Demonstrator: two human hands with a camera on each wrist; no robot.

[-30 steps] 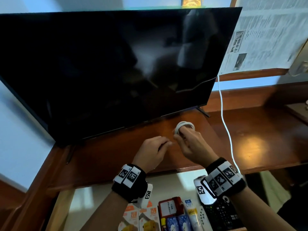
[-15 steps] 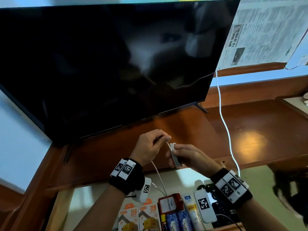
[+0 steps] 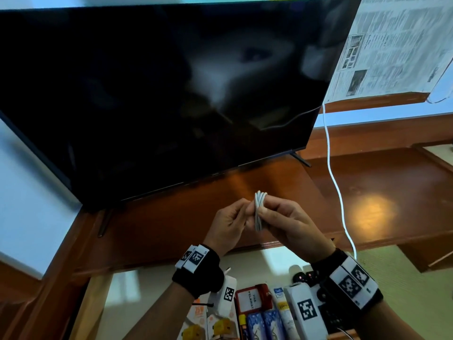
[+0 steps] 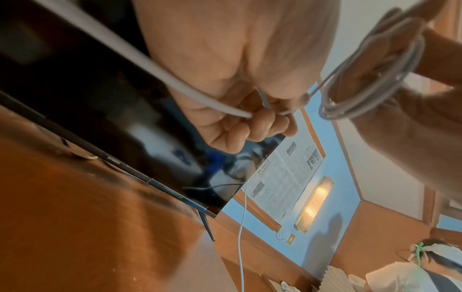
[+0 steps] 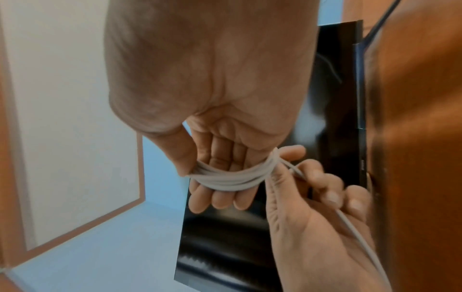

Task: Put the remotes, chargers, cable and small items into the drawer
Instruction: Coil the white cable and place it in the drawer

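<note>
A white cable (image 3: 258, 212) is wound in a small coil round the fingers of my right hand (image 3: 289, 224), and the thumb presses the loops (image 5: 232, 179). My left hand (image 3: 232, 222) sits right against the coil and pinches the cable's loose tail (image 4: 175, 87) between thumb and curled fingers. Both hands hover above the front of the wooden TV table (image 3: 171, 231). Below them the open drawer (image 3: 147, 290) holds a black remote (image 3: 331, 315), a red case (image 3: 252, 300), tubes and small boxes, partly hidden by my wrists.
A large dark TV (image 3: 159, 94) stands on the table just behind my hands. A second white cable (image 3: 335, 182) hangs from the TV's right edge across the table and over its front. Newspaper (image 3: 392, 45) covers the wall at the right.
The coil now stands upright between both hands. The tail that hung toward the drawer half a second ago no longer shows there, and the left hand has closed in on the coil.
</note>
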